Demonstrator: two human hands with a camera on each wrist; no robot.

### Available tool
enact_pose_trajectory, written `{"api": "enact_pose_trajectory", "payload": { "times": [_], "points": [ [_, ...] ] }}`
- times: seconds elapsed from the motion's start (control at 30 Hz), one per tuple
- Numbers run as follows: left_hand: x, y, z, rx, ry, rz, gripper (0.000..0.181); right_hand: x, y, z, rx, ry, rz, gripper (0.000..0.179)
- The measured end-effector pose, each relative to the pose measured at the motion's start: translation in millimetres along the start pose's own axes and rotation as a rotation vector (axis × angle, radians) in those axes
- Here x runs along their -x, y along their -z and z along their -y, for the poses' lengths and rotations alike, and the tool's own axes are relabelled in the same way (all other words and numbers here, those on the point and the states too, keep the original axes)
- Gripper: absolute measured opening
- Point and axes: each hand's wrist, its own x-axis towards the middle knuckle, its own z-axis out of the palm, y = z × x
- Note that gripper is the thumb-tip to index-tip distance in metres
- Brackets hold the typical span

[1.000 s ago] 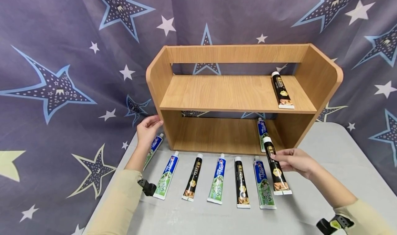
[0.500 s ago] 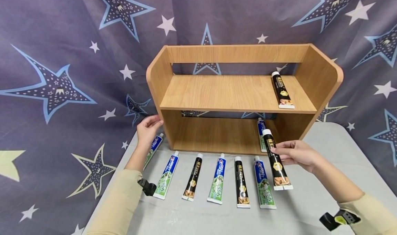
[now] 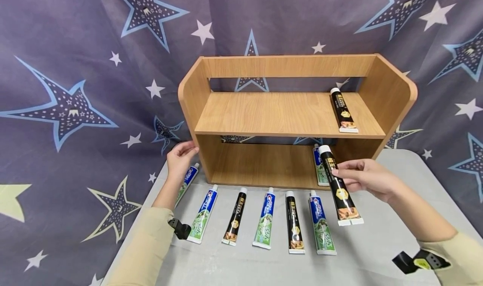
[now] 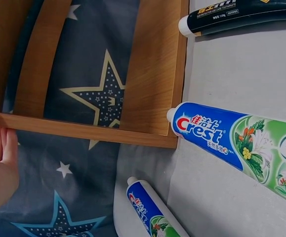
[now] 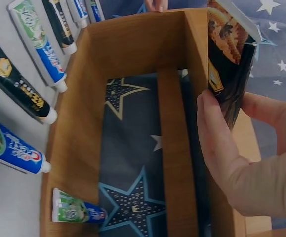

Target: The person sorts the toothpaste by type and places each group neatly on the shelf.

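One black tube (image 3: pixel 339 187), white-capped, gold-printed, held in right hand (image 3: pixel 367 179).

Star-print backdrop (image 3: pixel 75 68) behind grey table (image 3: pixel 407 219) (six tubes (image 3: pixel 264 219) in a row).

The black toothpaste tube (image 3: pixel 339 188) — white screw cap, gold hexagon emblem, brownish picture near its flat white crimp — hangs off the table, pinched at its upper half. It slants with the cap toward 11 o'clock and the crimp toward 5 o'clock, in front of the wooden shelf's (image 3: pixel 286 114) lower right opening.
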Motion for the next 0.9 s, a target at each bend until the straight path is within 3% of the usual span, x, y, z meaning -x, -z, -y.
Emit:
{"api": "enact_pose_trajectory", "payload": {
  "times": [0.37, 0.53, 0.9],
  "points": [
    [1.1, -1.0, 0.0, 0.010, -0.020, -0.010, 0.031, 5.2, 4, 19, 0.099, 0.012, -0.018, 0.066],
    [1.3, -1.6, -0.7, 0.006, -0.016, -0.010, 0.030, 4.5, 8, 27, 0.079, 0.014, -0.024, 0.061],
    [2.0, -0.8, -0.7, -0.014, 0.001, -0.006, 0.030, -3.9, 20, 51, -0.002, 0.035, -0.034, 0.010]
  ]
}}
